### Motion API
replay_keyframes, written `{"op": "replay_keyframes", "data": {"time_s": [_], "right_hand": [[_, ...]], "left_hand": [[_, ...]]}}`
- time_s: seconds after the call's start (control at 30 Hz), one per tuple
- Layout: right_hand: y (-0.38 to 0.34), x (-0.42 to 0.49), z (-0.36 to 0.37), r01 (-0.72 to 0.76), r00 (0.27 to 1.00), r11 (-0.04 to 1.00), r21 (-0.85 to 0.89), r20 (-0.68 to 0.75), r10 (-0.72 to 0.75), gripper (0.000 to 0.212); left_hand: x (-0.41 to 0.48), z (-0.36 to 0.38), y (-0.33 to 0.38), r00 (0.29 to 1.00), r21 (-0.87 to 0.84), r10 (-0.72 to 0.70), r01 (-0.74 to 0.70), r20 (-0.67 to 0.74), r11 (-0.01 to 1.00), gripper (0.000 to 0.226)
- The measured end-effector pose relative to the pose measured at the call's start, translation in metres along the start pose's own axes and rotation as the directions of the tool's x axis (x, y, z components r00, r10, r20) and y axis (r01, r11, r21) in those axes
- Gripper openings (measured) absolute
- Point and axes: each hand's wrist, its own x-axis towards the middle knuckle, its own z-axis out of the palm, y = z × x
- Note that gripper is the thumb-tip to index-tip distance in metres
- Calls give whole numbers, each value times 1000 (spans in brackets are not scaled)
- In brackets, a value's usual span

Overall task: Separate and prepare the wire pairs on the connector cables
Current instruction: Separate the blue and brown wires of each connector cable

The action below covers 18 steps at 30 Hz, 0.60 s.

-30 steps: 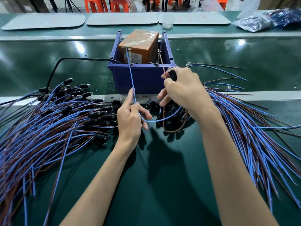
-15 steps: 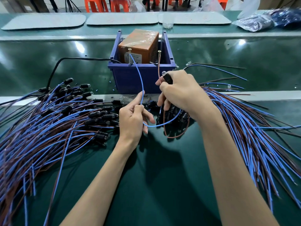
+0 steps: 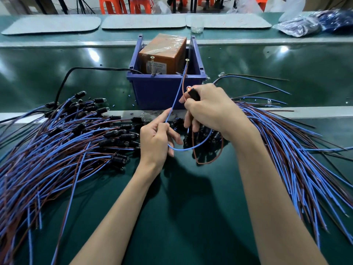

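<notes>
Blue wire, thin and likely light and springy, is pinched mid-length by the left hand just left of the right hand, which grips the cable's rigid black connector, the firmer hold.

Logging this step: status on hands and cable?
Left hand pinches blue wire. Right hand grips black connector. Both wires reach up to a screw on bin. Nothing blocking.

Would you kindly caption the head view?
Left hand pinches thin blue wire; right hand grips black plastic connector.
</notes>
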Motion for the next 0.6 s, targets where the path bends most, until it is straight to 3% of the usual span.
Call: {"op": "replay_keyframes", "data": {"time_s": [0.3,0.47,0.6], "right_hand": [[0,-1,-1,14,999,1000,-10,36,-14,22],[-4,-8,-2,58,972,997,-56,230,-44,18],[-6,-12,0,62,935,989,-136,353,-10,29]], "left_hand": [[-1,0,2,999,-63,38,-38,2,997,36],[0,-1,3,996,-120,88,-84,34,989,35],[0,-1,3,996,-129,91,-89,8,988,31]]}}
